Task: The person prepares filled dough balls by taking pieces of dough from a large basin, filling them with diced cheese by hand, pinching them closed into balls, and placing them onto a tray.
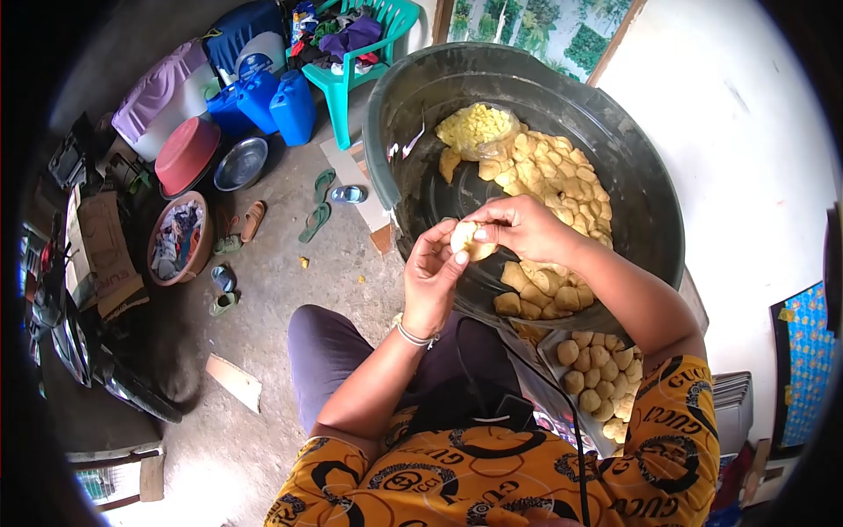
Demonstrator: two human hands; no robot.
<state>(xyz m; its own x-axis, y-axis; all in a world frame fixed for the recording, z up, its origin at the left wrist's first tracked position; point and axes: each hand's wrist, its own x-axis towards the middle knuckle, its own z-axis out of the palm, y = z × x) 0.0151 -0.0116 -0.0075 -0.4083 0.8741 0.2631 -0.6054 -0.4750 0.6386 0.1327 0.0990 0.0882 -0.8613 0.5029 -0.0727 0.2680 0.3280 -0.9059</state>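
Observation:
Between them, my left hand (432,268) and my right hand (524,227) hold a flattened piece of yellow dough (472,241), with the thumbs and fingertips of both pressed on it. They are above a large dark tub (645,132). Inside the tub lie many dough pieces (549,167), heaped along its right side and near edge. A plastic bag of small yellow bits (479,129) rests at the far end of the heap. Rounded dough balls (600,369) sit in rows in a tray at my right, below the tub.
A green plastic chair (338,92) piled with clothes stands behind the tub, beside blue jugs (292,107). To the left are a red basin (187,155), a metal bowl (241,164), a laundry basket (202,250), and scattered slippers (314,221). Stacked trays (733,408) are at lower right.

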